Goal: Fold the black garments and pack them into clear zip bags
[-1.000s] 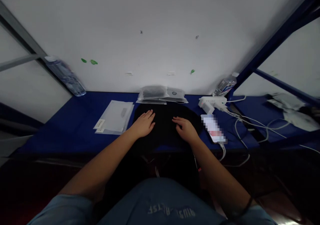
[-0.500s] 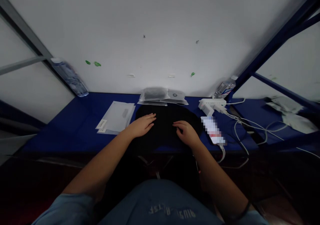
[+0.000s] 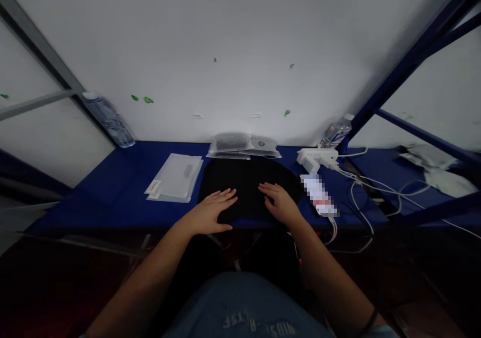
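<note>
A black cloth-like item [image 3: 248, 177] lies spread over the middle of the blue table [image 3: 101, 192]. On its left part rests my left hand [image 3: 210, 212], palm down with the fingers spread and the thumb near the table's front edge. My right hand [image 3: 280, 202] lies on the item's right part, its fingers stretched out and slightly bent. Neither hand holds anything. Left of the black item are flat translucent plastic bags [image 3: 176, 177] with a label. Behind it, against the wall, sit more packaged bags [image 3: 233, 142].
At the right are a phone [image 3: 317, 192] with a cable, a white power strip [image 3: 317, 155] with plugs and loose white cables [image 3: 355, 192]. Plastic bottles lean at the back left [image 3: 108, 120] and back right [image 3: 338, 130]. Blue frame bars [image 3: 417, 132] rise at the right.
My left hand has moved back toward the table's front edge, and its thumb and fingers are spread wider. My right hand has shifted only slightly. The view has moved a little.
</note>
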`<action>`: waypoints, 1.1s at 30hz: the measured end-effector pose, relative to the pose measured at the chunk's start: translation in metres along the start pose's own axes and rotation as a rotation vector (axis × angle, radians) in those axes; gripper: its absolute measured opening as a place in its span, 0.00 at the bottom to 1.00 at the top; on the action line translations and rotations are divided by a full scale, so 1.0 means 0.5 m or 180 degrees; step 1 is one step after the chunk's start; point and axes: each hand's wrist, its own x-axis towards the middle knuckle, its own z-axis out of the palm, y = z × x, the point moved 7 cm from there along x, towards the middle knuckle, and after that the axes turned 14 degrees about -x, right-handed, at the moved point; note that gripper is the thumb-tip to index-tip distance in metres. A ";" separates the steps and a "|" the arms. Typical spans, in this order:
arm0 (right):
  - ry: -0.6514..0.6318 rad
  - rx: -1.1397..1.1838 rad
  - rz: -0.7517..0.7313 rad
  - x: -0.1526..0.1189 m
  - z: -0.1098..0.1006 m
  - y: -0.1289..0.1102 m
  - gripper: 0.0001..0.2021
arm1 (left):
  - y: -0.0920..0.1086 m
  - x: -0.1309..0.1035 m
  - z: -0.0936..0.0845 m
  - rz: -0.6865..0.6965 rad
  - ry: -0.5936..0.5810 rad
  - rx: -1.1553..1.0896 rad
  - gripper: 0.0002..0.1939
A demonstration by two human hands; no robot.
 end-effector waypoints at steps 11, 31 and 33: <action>-0.0330 0.0097 -0.0218 -0.009 -0.017 -0.010 0.22 | -0.004 0.010 -0.018 -0.0187 0.0014 -0.0349 0.22; -0.0140 0.0702 0.0253 -0.080 -0.022 0.021 0.23 | -0.043 -0.120 -0.055 -0.0953 0.0440 -0.0464 0.25; -0.0108 0.0757 0.0172 -0.085 -0.022 0.023 0.25 | -0.050 -0.133 -0.056 -0.0887 0.0561 -0.0553 0.22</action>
